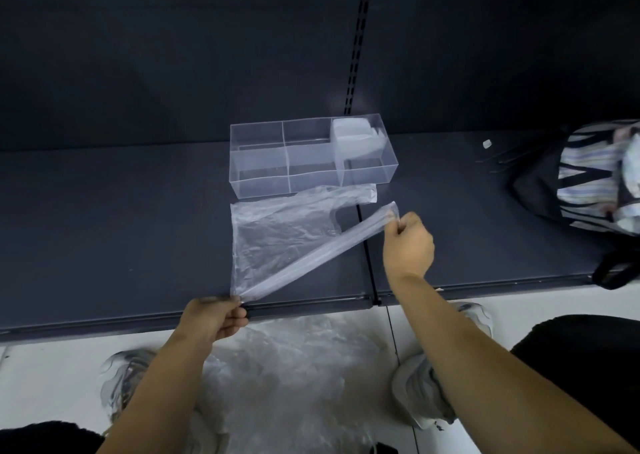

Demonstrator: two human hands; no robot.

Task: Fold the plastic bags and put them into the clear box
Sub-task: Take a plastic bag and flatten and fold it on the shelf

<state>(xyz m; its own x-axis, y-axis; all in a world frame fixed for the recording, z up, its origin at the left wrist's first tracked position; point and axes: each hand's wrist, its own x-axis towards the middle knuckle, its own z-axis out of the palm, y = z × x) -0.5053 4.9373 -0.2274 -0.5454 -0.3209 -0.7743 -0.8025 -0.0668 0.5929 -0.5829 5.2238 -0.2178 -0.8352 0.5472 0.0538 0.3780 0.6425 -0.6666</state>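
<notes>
A thin clear plastic bag (277,235) lies flat on the dark shelf (121,218), just in front of the clear box (311,155). My left hand (216,320) pinches the bag's near left corner at the shelf's front edge. My right hand (408,245) pinches a handle strip, pulled taut and raised off the shelf to the right. The box is divided into several compartments; folded bags (356,140) sit in its far right compartment. A heap of loose plastic bags (294,377) lies on the floor between my feet.
A dark bag with striped fabric (595,183) sits on the shelf at the far right. A small white object (487,144) and thin dark rods (502,159) lie behind it. My shoes (419,388) stand on the pale floor below the shelf edge.
</notes>
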